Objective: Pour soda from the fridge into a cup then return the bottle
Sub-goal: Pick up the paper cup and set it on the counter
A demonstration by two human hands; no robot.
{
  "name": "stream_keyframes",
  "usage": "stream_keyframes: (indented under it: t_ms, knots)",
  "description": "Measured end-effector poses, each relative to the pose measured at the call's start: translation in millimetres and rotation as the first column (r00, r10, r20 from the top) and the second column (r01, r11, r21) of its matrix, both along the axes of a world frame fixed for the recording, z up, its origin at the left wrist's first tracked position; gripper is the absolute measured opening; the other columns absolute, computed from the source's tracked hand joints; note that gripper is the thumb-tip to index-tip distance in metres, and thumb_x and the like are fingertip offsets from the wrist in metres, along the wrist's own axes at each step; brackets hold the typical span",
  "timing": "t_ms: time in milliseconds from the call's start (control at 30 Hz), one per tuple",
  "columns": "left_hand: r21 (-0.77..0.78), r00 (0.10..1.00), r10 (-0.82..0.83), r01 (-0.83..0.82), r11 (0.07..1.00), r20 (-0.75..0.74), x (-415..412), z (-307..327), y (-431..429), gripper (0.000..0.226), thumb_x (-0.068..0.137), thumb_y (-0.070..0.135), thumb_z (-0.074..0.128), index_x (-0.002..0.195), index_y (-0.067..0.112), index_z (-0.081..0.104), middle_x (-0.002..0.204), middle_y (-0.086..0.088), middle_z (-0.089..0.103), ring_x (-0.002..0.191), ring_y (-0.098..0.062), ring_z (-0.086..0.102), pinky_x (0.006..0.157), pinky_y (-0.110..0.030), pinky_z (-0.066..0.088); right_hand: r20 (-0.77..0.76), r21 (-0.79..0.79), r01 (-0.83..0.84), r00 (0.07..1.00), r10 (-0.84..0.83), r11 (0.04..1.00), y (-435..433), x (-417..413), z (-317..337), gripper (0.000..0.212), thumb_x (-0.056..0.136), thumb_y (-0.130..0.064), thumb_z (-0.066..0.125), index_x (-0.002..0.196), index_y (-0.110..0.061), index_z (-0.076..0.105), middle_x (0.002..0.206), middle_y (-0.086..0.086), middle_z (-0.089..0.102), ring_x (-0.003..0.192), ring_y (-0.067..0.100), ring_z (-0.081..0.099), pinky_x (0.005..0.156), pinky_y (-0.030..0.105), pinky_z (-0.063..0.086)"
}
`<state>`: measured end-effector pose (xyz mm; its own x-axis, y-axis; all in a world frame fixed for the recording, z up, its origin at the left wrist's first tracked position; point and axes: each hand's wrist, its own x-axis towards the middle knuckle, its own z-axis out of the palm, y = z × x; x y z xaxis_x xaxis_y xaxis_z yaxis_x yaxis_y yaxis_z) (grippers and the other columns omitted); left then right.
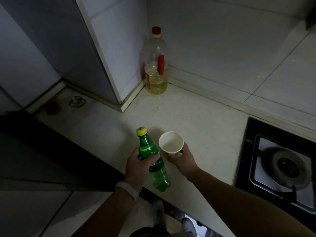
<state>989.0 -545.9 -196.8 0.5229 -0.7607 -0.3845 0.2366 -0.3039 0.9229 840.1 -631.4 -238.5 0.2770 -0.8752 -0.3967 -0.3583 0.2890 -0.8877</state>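
The left hand [136,165], a white wristband [127,188] on its wrist, has fingers and thumb curled round the middle of the green soda bottle [159,177]. The bottle's yellow cap [141,131] is on and points away past the knuckles, and its base sits back toward the wrist. Just right of that hand is the white paper cup [171,142], mouth up and close beside the bottle's shoulder. The right hand [182,159] grips it from below and behind, fingers wrapped round its lower wall. Both hands are over the pale countertop [196,113]. Well beyond them, in the tiled corner, stands an oil bottle [155,69] with a red cap. Off to the right of the right hand is a gas stove [282,166].
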Motion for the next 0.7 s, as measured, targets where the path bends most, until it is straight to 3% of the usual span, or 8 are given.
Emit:
stream_keyframes:
  t_ms: [133, 267, 367, 467, 567, 700]
  knots:
    - [0.016, 0.999, -0.037, 0.037, 0.999, -0.003, -4, -1, -1, 0.025, 0.074, -0.001, 0.079, 0.093, 0.015, 0.074, 0.085, -0.003, 0.076, 0.082, -0.022, 0.071, 0.069, -0.033, 0.056, -0.005, 0.023, 0.048, 0.999, -0.048, 0.999, -1, -9, 7, 0.068, 0.071, -0.026, 0.086, 0.124, -0.031, 0.044, 0.109, -0.019, 0.057, 0.097, -0.001, 0.056, 0.072, 0.013, 0.047]
    - [0.019, 0.997, -0.072, 0.072, 0.997, -0.036, -16, 4, -6, 0.026, 0.074, 0.003, 0.08, 0.096, 0.015, 0.073, 0.088, -0.004, 0.076, 0.083, -0.02, 0.073, 0.068, -0.03, 0.056, -0.009, 0.019, 0.112, 0.994, -0.112, 0.994, 3, -28, 17, 0.068, 0.07, -0.024, 0.087, 0.123, -0.026, 0.044, 0.112, -0.012, 0.058, 0.1, 0.007, 0.059, 0.075, 0.02, 0.054]
    - [0.002, 0.994, -0.091, 0.092, 0.996, -0.056, -29, 7, -14, 0.028, 0.073, 0.006, 0.082, 0.098, 0.013, 0.071, 0.092, -0.005, 0.076, 0.085, -0.021, 0.072, 0.067, -0.03, 0.054, 0.002, 0.008, 0.17, 0.985, -0.17, 0.985, 8, -49, 29, 0.064, 0.073, -0.014, 0.083, 0.122, -0.023, 0.042, 0.112, -0.007, 0.057, 0.097, 0.007, 0.057, 0.06, 0.012, 0.051]
    - [-0.003, 0.986, -0.16, 0.16, 0.987, -0.053, -44, 12, -22, 0.032, 0.069, 0.014, 0.085, 0.098, 0.015, 0.071, 0.093, -0.005, 0.076, 0.089, -0.024, 0.071, 0.077, -0.038, 0.057, -0.013, -0.025, 0.232, 0.973, -0.232, 0.972, 14, -75, 36, 0.06, 0.077, -0.012, 0.08, 0.122, -0.022, 0.041, 0.106, -0.011, 0.055, 0.09, 0.003, 0.055, 0.053, 0.007, 0.047]
    - [-0.035, 0.962, -0.272, 0.271, 0.962, -0.028, -62, 22, -29, 0.028, 0.071, 0.013, 0.084, 0.096, 0.015, 0.072, 0.091, -0.004, 0.077, 0.089, -0.024, 0.072, 0.077, -0.037, 0.056, -0.021, -0.051, 0.319, 0.947, -0.32, 0.947, 22, -101, 43, 0.059, 0.077, -0.017, 0.08, 0.124, -0.021, 0.043, 0.104, -0.012, 0.057, 0.09, 0.002, 0.057, 0.056, 0.011, 0.047]
    - [-0.059, 0.914, -0.406, 0.407, 0.912, 0.024, -93, 36, -36, 0.028, 0.068, 0.018, 0.083, 0.094, 0.018, 0.074, 0.089, -0.003, 0.077, 0.087, -0.024, 0.072, 0.076, -0.039, 0.057, 0.014, -0.071, 0.43, 0.903, -0.43, 0.9, 36, -142, 49, 0.06, 0.077, -0.021, 0.08, 0.124, -0.022, 0.044, 0.108, -0.007, 0.06, 0.095, 0.007, 0.06, 0.071, 0.018, 0.048]
